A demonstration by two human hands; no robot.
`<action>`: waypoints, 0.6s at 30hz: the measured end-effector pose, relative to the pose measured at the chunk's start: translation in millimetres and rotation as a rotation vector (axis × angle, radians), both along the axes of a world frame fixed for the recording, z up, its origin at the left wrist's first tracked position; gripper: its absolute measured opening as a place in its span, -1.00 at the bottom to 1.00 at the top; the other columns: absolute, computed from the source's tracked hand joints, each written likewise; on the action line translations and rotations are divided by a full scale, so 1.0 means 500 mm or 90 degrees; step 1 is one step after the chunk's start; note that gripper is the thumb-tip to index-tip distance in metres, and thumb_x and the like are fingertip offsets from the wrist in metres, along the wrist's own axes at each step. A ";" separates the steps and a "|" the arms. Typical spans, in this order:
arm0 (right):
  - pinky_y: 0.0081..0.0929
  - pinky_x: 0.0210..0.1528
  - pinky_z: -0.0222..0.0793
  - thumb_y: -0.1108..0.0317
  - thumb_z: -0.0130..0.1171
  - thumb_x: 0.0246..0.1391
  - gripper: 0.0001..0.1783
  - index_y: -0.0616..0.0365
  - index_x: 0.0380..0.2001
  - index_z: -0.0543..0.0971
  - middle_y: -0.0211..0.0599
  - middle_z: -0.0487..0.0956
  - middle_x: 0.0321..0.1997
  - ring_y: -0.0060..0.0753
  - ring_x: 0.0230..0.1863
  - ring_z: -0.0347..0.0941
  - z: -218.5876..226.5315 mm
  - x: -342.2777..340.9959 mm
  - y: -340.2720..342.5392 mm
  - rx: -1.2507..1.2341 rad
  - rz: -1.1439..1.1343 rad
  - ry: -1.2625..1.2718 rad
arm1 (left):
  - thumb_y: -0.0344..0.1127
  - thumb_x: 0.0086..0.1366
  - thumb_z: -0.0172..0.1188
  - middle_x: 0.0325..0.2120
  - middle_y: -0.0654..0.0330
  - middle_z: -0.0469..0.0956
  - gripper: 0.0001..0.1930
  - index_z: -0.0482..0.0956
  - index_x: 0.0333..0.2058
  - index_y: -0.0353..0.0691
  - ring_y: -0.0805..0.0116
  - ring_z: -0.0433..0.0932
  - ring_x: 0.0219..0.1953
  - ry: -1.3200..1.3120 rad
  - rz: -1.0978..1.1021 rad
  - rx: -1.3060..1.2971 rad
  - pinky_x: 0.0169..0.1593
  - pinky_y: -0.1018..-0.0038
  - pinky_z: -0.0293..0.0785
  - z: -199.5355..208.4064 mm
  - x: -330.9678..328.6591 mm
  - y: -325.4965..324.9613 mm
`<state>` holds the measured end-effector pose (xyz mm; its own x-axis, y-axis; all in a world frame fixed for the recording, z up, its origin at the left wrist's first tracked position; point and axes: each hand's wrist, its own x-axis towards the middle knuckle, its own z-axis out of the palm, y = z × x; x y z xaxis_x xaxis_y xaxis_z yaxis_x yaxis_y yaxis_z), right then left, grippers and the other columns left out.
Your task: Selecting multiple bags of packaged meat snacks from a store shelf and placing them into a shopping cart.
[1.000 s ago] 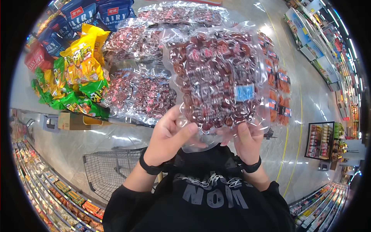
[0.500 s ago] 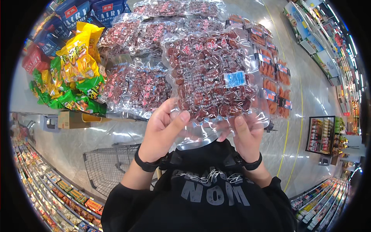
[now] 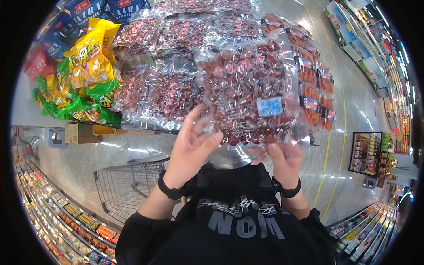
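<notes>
A clear vacuum pack of small, dark reddish sausages [image 3: 245,88] with a blue-and-white label is held up in front of me, tilted slightly and a bit blurred. My right hand [image 3: 287,161] grips its lower right corner, thumb on top and fingers partly seen through the clear plastic. At the lower left edge is my left hand [image 3: 192,145], its fingers spread and its thumb tip by the plastic; whether it still touches is unclear. Behind the held pack lie similar vacuum packs [image 3: 170,90] in stacked rows.
Yellow and green snack bags [image 3: 90,66] and dark blue bags [image 3: 57,44] fill the display's left side. Trays of orange-brown sausages [image 3: 309,81] line its right. A wire shopping cart [image 3: 126,190] stands at my left. Shelves [image 3: 70,221] run along the lower left.
The pack has shifted slightly right and tipped a little clockwise. My left fingers have spread and come away from its edge, while my right hand keeps its hold.
</notes>
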<state>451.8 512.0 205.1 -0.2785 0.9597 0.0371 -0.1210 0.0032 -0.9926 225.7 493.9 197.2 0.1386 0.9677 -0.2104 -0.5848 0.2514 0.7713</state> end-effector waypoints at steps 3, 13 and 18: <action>-0.44 -0.28 0.56 0.51 0.12 0.15 -0.56 0.36 0.11 0.40 -0.10 0.59 0.01 -0.31 -0.20 0.62 -0.031 0.037 -0.002 0.346 0.057 -0.318 | -0.39 0.14 0.39 0.34 -0.06 0.01 0.09 -0.29 0.42 -0.06 0.05 0.15 0.35 0.158 0.026 0.091 0.29 0.10 0.25 -0.041 0.001 -0.037; -0.23 0.19 0.33 0.21 0.37 -0.16 -0.40 0.11 0.03 0.54 -0.28 0.55 0.05 -0.31 0.03 0.48 -0.077 0.083 -0.073 0.656 0.287 -0.538 | -0.52 0.31 0.09 0.12 0.08 0.38 -0.49 0.19 0.20 -0.18 0.18 0.45 0.12 -0.042 0.204 -0.180 0.11 0.14 0.48 -0.104 0.149 -0.177; -0.19 0.31 0.18 -0.01 0.45 -0.17 -0.23 0.08 0.12 0.48 -0.13 0.39 0.23 -0.09 0.21 0.34 -0.084 0.159 -0.070 0.455 0.193 -0.395 | -0.65 0.24 0.10 0.10 0.04 0.38 -0.43 0.17 0.21 -0.26 0.18 0.46 0.12 -0.054 0.191 -0.098 0.11 0.19 0.48 -0.102 0.145 -0.187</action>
<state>531.1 477.1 162.8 -0.6743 0.6540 0.3431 0.3249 0.6799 -0.6575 298.1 400.2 145.9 -0.1237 0.9258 -0.3573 -0.7103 0.1688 0.6833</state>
